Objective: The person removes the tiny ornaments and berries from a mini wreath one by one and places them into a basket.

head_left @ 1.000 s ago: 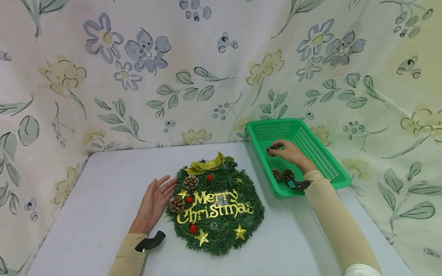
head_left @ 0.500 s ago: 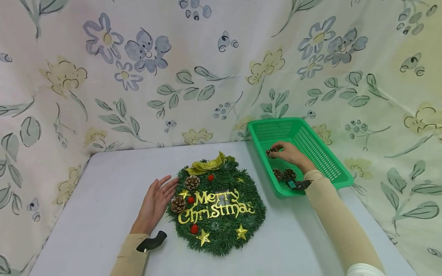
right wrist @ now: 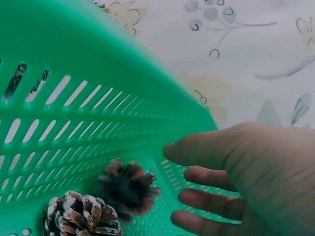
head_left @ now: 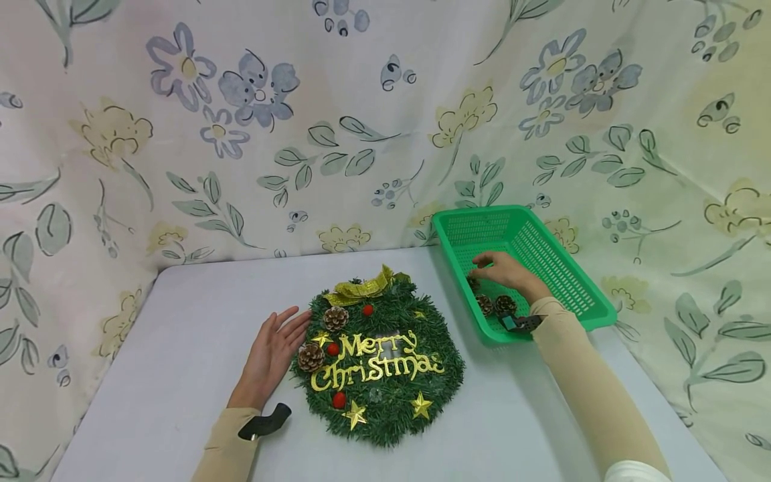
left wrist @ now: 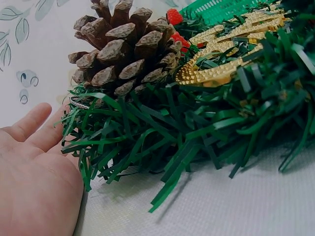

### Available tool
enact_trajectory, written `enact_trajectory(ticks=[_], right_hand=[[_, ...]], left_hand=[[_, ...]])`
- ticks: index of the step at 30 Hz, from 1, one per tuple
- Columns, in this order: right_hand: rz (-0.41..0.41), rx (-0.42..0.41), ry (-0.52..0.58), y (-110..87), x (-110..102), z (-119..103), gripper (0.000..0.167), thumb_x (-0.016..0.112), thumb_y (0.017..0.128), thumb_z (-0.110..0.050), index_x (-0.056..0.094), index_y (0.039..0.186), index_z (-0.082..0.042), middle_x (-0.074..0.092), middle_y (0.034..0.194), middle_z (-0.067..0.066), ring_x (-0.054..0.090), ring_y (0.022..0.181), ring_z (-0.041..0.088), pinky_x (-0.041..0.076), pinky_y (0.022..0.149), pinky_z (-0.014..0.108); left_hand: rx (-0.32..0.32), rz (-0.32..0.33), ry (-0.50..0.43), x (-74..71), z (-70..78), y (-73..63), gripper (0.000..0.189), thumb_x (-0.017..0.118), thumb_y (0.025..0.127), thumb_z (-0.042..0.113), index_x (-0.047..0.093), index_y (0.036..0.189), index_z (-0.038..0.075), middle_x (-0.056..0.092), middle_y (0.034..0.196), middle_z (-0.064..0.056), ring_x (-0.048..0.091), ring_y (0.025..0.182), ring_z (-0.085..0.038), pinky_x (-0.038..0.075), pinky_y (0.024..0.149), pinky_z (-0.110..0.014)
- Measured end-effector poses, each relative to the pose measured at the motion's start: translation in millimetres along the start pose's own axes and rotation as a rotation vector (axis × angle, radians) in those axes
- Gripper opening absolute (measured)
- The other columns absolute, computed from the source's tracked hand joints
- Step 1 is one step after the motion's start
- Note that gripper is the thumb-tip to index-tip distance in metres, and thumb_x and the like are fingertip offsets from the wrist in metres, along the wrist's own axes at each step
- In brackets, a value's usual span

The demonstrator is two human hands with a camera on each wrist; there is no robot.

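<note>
My left hand [head_left: 271, 355] lies palm up with straight fingers against the left edge of a green Christmas wreath [head_left: 385, 428]. The left wrist view shows the fingers partly under its tinsel, below a large pine cone [left wrist: 130, 49]. Over the green basket [head_left: 560, 268], my right hand [head_left: 504, 269] has its thumb and fingers apart, holding nothing. Just below it, a pine cone [head_left: 474, 284] is inside the basket near the left wall, blurred in the right wrist view. Two more pine cones, one nearer [head_left: 484, 305] and one beside it [head_left: 504, 305], lie by the front.
The wreath bears gold "Merry Christmas" lettering [head_left: 376, 365], gold stars [head_left: 419, 405], red balls [head_left: 339, 400] and a gold ribbon [head_left: 358, 289]. A white table [head_left: 199, 321] supports everything, with a floral curtain [head_left: 337, 201] behind. The basket stands at the back right.
My right hand has let go of the pine cone, which has dropped lower in the basket; its fingers have spread. The left hand stays by the wreath.
</note>
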State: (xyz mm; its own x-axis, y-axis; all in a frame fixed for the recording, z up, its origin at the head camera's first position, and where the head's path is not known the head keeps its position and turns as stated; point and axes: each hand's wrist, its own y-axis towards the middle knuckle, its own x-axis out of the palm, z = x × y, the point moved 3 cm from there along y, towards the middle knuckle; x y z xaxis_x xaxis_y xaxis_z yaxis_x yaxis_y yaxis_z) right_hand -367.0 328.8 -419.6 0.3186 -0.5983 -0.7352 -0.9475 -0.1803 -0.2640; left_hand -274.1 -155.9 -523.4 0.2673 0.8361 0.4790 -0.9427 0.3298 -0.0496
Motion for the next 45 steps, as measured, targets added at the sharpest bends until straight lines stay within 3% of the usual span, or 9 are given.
enact_trajectory(ticks=[10, 17, 30, 39, 45], right_hand=[[0.053, -0.032, 0.017, -0.9, -3.3, -7.9, 0.056, 0.055, 0.105, -0.032, 0.044, 0.15, 0.0, 0.045, 0.149, 0.027, 0.044, 0.137, 0.046, 0.044, 0.108, 0.061], [0.155, -0.091, 0.044, -6.2, -12.5, -29.0, 0.053, 0.052, 0.106, -0.034, 0.047, 0.147, -0.002, 0.048, 0.146, 0.024, 0.048, 0.133, 0.043, 0.048, 0.102, 0.058], [0.211, -0.125, 0.128, -11.0, -19.6, -74.8, 0.048, 0.054, 0.106, -0.036, 0.05, 0.145, -0.008, 0.05, 0.147, 0.017, 0.052, 0.129, 0.035, 0.048, 0.103, 0.055], [0.185, -0.174, 0.166, -6.9, -10.4, -103.7, 0.045, 0.057, 0.105, -0.036, 0.053, 0.144, -0.012, 0.053, 0.145, 0.013, 0.055, 0.125, 0.032, 0.049, 0.103, 0.055], [0.182, -0.197, 0.189, -4.9, -5.3, -120.3, 0.042, 0.058, 0.104, -0.036, 0.057, 0.14, -0.014, 0.057, 0.14, 0.011, 0.057, 0.123, 0.031, 0.051, 0.101, 0.051]], left_hand=[[0.001, 0.008, 0.005, -0.8, -0.6, 0.3, 0.07, 0.019, 0.111, 0.051, 0.005, 0.164, 0.006, 0.013, 0.17, -0.022, 0.015, 0.158, -0.029, 0.044, 0.11, -0.017], [0.005, 0.007, -0.004, -1.0, -0.7, 0.4, 0.073, 0.022, 0.11, 0.053, 0.005, 0.163, 0.006, 0.013, 0.17, -0.022, 0.01, 0.159, -0.032, 0.044, 0.11, -0.016], [0.004, 0.026, -0.005, 0.0, -0.5, 0.6, 0.072, 0.023, 0.11, 0.052, 0.007, 0.163, 0.006, 0.015, 0.169, -0.022, 0.012, 0.159, -0.032, 0.045, 0.109, -0.016], [0.0, 0.035, 0.009, -0.9, -0.6, 0.5, 0.073, 0.024, 0.11, 0.054, 0.009, 0.163, 0.006, 0.016, 0.169, -0.021, 0.038, 0.149, -0.013, 0.045, 0.11, -0.017], [0.0, 0.04, 0.01, -1.3, -0.4, 0.5, 0.071, 0.023, 0.111, 0.052, 0.01, 0.163, 0.006, 0.016, 0.169, -0.022, 0.045, 0.143, -0.007, 0.045, 0.109, -0.017]])
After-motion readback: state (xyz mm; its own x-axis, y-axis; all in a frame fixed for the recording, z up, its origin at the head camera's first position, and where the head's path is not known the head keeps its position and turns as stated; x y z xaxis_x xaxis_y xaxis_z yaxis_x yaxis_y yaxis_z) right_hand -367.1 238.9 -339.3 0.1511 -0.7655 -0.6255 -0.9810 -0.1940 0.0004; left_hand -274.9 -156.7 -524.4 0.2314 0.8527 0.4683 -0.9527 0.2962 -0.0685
